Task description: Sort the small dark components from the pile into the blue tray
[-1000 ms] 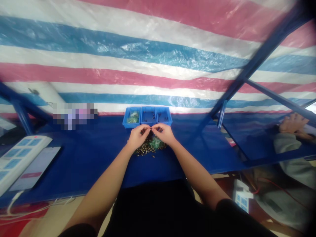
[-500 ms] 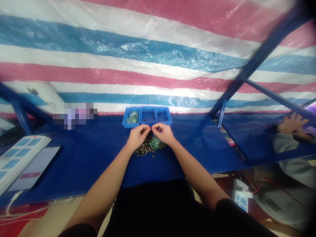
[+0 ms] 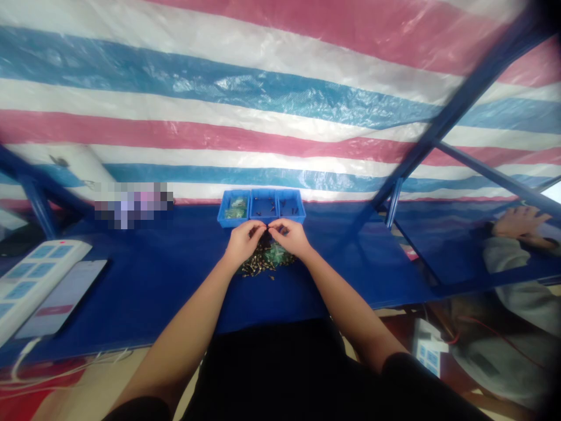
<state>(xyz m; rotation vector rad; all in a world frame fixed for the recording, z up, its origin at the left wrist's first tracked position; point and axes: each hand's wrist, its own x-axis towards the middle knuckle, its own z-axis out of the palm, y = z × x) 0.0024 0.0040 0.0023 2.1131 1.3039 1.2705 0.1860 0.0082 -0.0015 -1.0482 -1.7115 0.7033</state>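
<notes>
My left hand (image 3: pixel 243 241) and my right hand (image 3: pixel 291 237) hover close together at the middle of the blue-covered table (image 3: pixel 166 275), fingers curled. Their fingertips nearly meet, just above a loose pile of small brass and dark parts with green pieces (image 3: pixel 263 263). Whether the fingers pinch something is too small to tell. Just beyond my hands stands a blue three-compartment parts tray (image 3: pixel 234 217). Its left compartment holds green items, and the other two hold small dark parts.
A white power strip (image 3: pixel 35 280) and a phone (image 3: pixel 65 298) lie at the left. A co-worker's hand (image 3: pixel 521 223) and grey sleeve (image 3: pixel 504 251) are at the right. Blue metal struts (image 3: pixel 438 134) cross the right side, in front of a striped tarp (image 3: pixel 263 105).
My fingertips have drawn slightly apart, and both hands sit a little lower over the pile. The co-worker's hand has shifted slightly.
</notes>
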